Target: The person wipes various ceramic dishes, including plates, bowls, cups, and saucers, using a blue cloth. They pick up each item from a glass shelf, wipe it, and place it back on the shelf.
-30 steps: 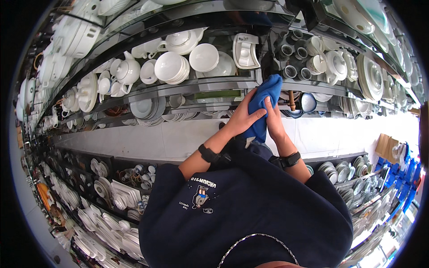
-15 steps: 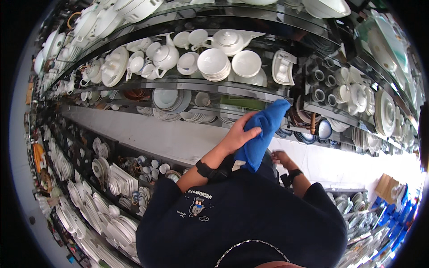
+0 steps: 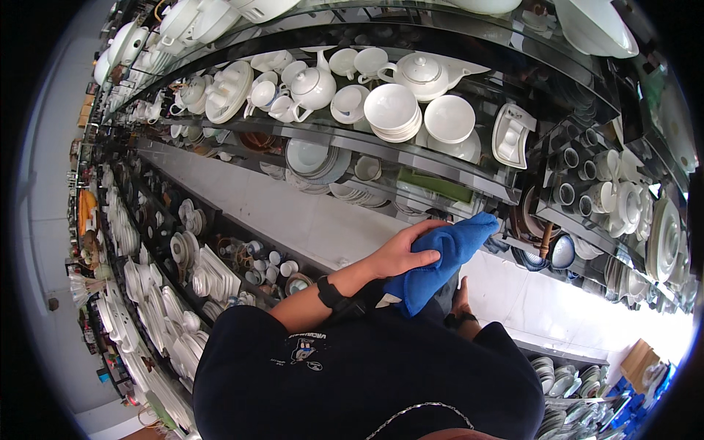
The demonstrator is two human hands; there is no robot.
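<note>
My left hand [image 3: 402, 254] is closed on a folded blue cloth [image 3: 449, 257], its thumb lying across the top. A pale tag shows at the cloth's near end. The far end of the cloth points toward the edge of the glass shelf [image 3: 469, 176], close to a green rectangular dish [image 3: 438, 185]. Low beside my body hangs my right hand [image 3: 460, 299]; its fingers are mostly hidden, so I cannot tell whether it holds anything. On the shelf ahead stand stacked white bowls [image 3: 393, 112], a white teapot [image 3: 422, 73] and a white compartment dish [image 3: 511, 136].
Dark cups [image 3: 565, 159] and upright plates [image 3: 664, 238] crowd the shelves at the right. Behind me on the left, low racks hold white plates [image 3: 213, 282] and small cups [image 3: 273, 268]. A pale tiled floor [image 3: 506, 282] runs between the rows. A cardboard box [image 3: 640, 361] sits at the lower right.
My view has shifted, so the shelves sit farther right and lower. My left hand has lowered the cloth from the shelf edge toward me. The right hand has dropped closer to my body.
</note>
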